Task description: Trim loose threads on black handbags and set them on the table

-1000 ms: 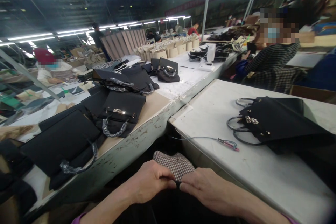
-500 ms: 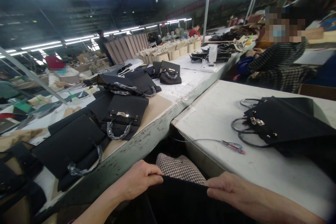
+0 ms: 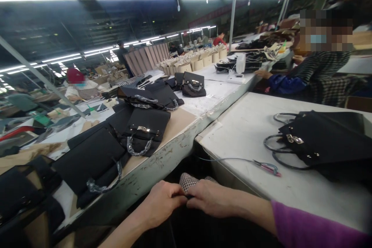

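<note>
Low in front of me, my left hand (image 3: 166, 203) and my right hand (image 3: 207, 197) pinch the top edge of a black bag (image 3: 193, 228), thumbs and fingertips nearly meeting. Most of this bag is in dark shadow below my hands, so its full shape cannot be made out. Checkered cloth (image 3: 187, 182) shows just beyond my fingers. Right of my hands, a black handbag (image 3: 334, 135) with looped handles and a metal clasp lies on the white table. Small scissors (image 3: 267, 167) with pinkish and blue handles lie nearer, a thin cord running beside them.
A long workbench (image 3: 186, 139) on the left bears several black handbags (image 3: 148, 124), some handles wrapped in clear plastic. Cream bags (image 3: 197, 62) stand in rows farther back. The white table's edge (image 3: 229, 178) runs close to my right arm. A co-worker (image 3: 325, 62) sits beyond this table.
My right hand has slid left along the bag's edge until it meets my left hand. The view has shifted slightly, and a purple sleeve now shows on my right arm.
</note>
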`<act>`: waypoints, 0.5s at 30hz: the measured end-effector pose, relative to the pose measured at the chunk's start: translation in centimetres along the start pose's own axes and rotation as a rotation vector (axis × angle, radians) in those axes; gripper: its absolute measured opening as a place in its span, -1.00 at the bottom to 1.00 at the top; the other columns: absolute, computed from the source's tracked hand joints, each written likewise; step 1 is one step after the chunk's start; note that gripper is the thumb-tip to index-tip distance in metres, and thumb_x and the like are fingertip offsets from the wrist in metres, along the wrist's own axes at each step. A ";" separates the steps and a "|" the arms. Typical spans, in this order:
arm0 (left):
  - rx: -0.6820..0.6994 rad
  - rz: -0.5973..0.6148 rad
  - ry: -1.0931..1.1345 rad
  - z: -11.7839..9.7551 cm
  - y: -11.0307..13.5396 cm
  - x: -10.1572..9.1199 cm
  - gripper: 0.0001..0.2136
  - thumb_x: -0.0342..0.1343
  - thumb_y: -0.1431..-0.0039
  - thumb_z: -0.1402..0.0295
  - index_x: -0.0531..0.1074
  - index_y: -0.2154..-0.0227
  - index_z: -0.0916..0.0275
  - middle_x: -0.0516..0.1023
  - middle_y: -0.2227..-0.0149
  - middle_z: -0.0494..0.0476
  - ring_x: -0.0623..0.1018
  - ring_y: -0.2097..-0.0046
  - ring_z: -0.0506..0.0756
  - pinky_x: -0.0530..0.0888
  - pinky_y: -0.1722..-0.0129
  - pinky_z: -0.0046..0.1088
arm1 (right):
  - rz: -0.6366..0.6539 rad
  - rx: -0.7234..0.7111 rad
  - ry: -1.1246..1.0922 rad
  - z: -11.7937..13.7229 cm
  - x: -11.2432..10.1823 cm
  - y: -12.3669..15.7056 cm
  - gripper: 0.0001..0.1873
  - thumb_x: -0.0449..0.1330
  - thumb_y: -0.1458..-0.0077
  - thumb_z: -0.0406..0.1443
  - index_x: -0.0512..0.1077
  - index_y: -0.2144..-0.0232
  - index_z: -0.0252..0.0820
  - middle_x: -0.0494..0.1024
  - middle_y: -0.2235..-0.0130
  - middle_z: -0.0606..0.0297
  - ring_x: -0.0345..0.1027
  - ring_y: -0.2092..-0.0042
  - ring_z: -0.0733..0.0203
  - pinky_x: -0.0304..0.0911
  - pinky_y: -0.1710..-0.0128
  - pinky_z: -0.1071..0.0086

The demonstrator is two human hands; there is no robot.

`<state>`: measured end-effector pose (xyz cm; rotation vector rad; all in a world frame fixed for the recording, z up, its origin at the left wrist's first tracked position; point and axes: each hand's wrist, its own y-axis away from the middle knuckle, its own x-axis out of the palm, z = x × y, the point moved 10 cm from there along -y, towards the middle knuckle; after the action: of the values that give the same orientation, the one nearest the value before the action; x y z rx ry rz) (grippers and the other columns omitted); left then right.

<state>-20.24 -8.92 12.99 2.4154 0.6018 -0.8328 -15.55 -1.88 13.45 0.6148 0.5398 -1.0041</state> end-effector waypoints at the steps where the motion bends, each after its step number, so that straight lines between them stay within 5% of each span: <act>1: -0.019 0.007 0.043 0.3 0.2 0.0 -0.81 0.15 -0.11 0.29 0.64 0.36 0.25 0.61 0.43 0.00 0.51 0.36 0.07 0.32 0.35 -0.49 | -0.006 -0.008 -0.002 0.0 0.2 -0.4 -0.80 0.13 -0.19 -0.31 0.55 0.37 -0.20 0.46 0.44 0.32 0.33 0.37 0.21 0.13 0.36 0.39; 7: -0.130 0.055 0.371 2.4 1.4 0.2 -0.77 0.16 0.00 0.42 0.59 0.25 0.29 0.64 0.35 0.03 0.50 0.37 0.04 0.36 0.37 -0.52 | -0.059 -0.042 -0.096 0.0 0.2 -0.4 -0.77 0.12 -0.21 -0.32 0.44 0.49 -0.20 0.29 0.51 0.43 0.19 0.43 0.31 0.07 0.40 0.45; 15: -0.117 -0.054 0.099 2.6 2.0 -1.1 -0.79 0.09 -0.12 0.31 0.60 0.41 0.26 0.42 0.57 -0.06 0.36 0.48 0.00 0.24 0.45 -0.53 | -0.067 0.009 -0.215 -2.0 1.1 -0.3 -0.72 0.08 -0.22 -0.25 0.47 0.48 -0.17 0.29 0.53 0.44 0.17 0.47 0.31 0.12 0.44 0.48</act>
<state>-21.05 -12.30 12.54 2.3533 0.7362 -0.6827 -15.61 -1.34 11.22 0.4925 0.3684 -1.1213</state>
